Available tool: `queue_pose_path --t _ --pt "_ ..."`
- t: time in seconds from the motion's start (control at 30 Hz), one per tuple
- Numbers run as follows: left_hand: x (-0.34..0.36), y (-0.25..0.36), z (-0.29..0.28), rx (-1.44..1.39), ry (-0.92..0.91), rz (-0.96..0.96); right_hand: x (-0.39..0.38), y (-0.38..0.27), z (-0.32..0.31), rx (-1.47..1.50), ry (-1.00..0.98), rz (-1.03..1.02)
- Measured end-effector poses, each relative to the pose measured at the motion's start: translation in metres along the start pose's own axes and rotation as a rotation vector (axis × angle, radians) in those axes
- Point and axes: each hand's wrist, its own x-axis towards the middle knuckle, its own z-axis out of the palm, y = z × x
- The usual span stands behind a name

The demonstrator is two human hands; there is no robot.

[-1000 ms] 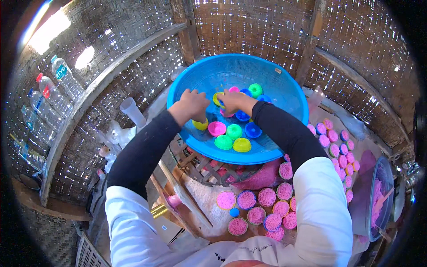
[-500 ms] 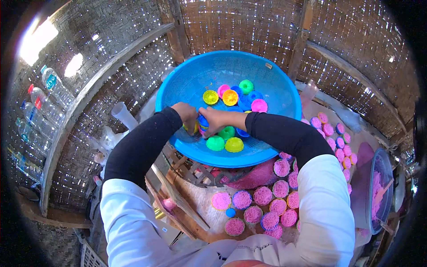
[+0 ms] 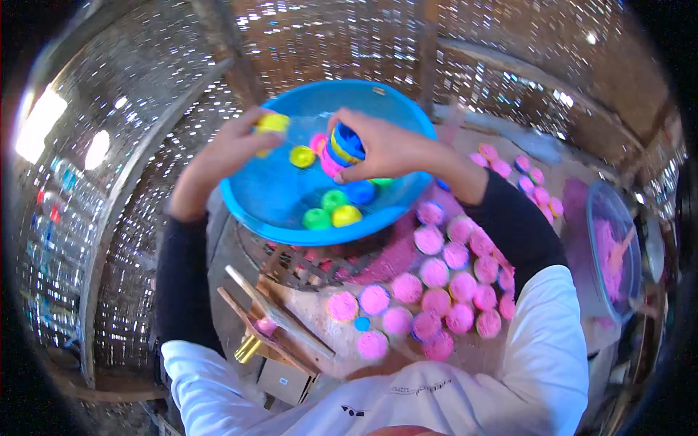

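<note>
My left hand (image 3: 236,142) is raised over the left rim of a wide blue basin (image 3: 251,218), its fingers closed on a yellow cup mold (image 3: 272,123), blurred by motion. Over the basin's middle, my right hand (image 3: 382,145) wraps round a stack of nested cup molds (image 3: 344,150) in blue, yellow and pink; the blue one's hollow faces up. Loose in the basin are a yellow mold (image 3: 302,156), green molds (image 3: 317,219), another yellow mold (image 3: 347,215) and a blue mold (image 3: 360,192). Part of the basin's contents is hidden behind my right hand.
Several molds filled with pink shreds (image 3: 435,272) cover the floor in front and to the right. A clear tub (image 3: 611,254) with pink stuff stands at far right. Wooden slats (image 3: 280,312) lie front left; plastic bottles (image 3: 62,203) line the woven wall (image 3: 138,240).
My hands have moved apart. The left rose leftward with the yellow mold; the right lifted with the stack. The whole view has shifted, so the basin appears further left.
</note>
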Motion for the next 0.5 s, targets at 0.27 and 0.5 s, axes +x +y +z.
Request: queue_pose_path --t 0.27,0.5 --pt "-0.107 0.072 0.132 -0.963 -0.41 -0.031 -0.232 -0.113 -0.07 0.016 0.117 0.197" --pt "-0.195 0.133 0.338 -1.33 -0.954 -0.418 -0.423 -0.151 -0.045 -0.098 -0.041 0.672"
